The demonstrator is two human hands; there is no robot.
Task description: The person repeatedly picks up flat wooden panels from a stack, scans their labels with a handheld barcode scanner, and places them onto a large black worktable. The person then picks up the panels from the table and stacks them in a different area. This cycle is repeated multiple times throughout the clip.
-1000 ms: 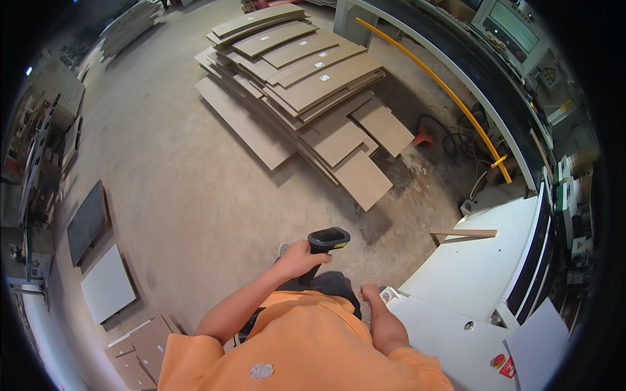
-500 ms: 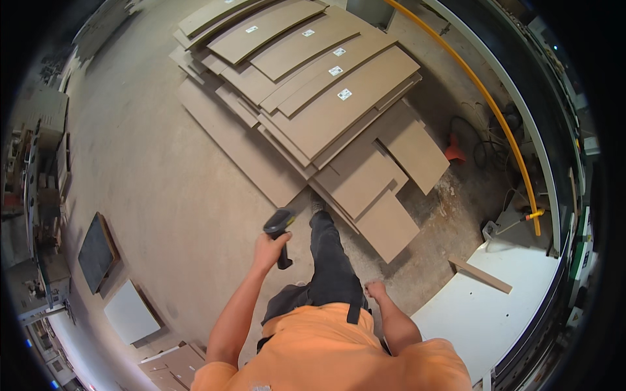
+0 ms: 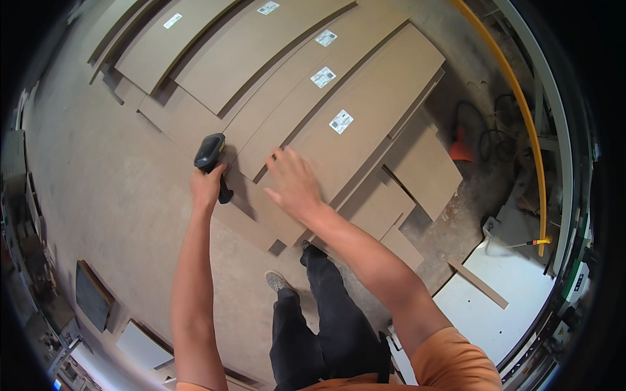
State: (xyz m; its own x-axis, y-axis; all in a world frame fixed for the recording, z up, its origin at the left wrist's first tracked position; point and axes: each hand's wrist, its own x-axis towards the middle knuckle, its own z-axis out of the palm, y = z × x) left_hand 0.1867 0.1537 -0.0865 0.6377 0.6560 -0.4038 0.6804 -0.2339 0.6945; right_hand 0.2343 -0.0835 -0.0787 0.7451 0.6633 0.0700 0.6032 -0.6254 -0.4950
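Note:
My left hand (image 3: 207, 189) is closed round the grip of a black handheld barcode scanner (image 3: 210, 151), its head pointing away from me. To its right, my right hand (image 3: 295, 184) reaches out with fingers spread, a little blurred, over the near corner of the top brown panel (image 3: 378, 117). Whether the fingers touch that panel cannot be made out. Several more brown flat panels (image 3: 215, 72) lie overlapped in a wide stack beyond both hands. White printed labels stick to their faces, the nearest label (image 3: 341, 122) being on the top panel at the right.
Shorter panels (image 3: 424, 169) jut out at the stack's right side. At the lower right stands a white table (image 3: 502, 306) with a narrow strip (image 3: 478, 285) on it. A yellow hose (image 3: 521, 98) arches along the right. Dark and white boards (image 3: 93, 295) lie at the lower left.
I have moved nearer to the panel stack. My left hand has carried the scanner forward and left. My right hand has risen from beside my body, out over the panels, and its fingers have opened.

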